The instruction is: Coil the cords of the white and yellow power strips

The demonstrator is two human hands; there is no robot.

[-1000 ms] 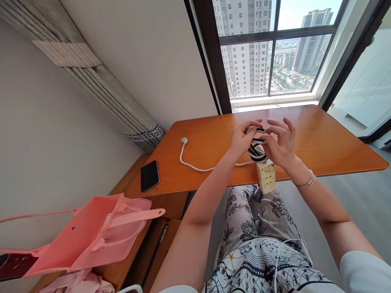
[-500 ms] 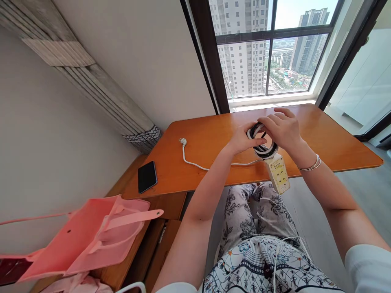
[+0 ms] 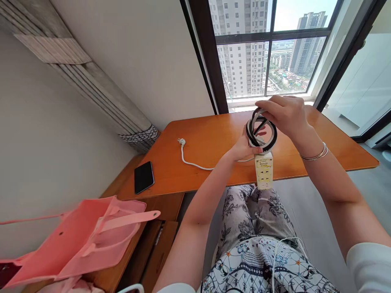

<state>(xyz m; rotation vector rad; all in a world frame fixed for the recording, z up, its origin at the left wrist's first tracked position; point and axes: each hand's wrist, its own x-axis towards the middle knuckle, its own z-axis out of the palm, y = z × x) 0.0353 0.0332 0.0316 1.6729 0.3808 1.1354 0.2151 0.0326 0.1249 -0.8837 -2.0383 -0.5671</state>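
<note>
A coil of black and white cable (image 3: 271, 142) is held above the table's near edge. My left hand (image 3: 243, 145) grips the coil's left and lower side, with the thumb in front and some fingers showing through the loop. At the coil's top, my right hand (image 3: 285, 114) pinches a strand of the cable between thumb and fingers. Below the coil hangs a white power strip (image 3: 264, 171) with a yellowish socket face turned toward me. Its white cord (image 3: 195, 164) runs left across the table to a plug (image 3: 181, 142).
The wooden table (image 3: 210, 138) stands against the window (image 3: 269, 53). A black phone (image 3: 144, 178) lies at its left end. A pink bag (image 3: 91, 240) sits open on the lower left, by a wooden cabinet (image 3: 161, 248). A white cable (image 3: 275, 260) lies across my lap.
My right hand has risen with a strand of the cable, away from the coil's side. The power strip has swung left and now hangs nearly straight.
</note>
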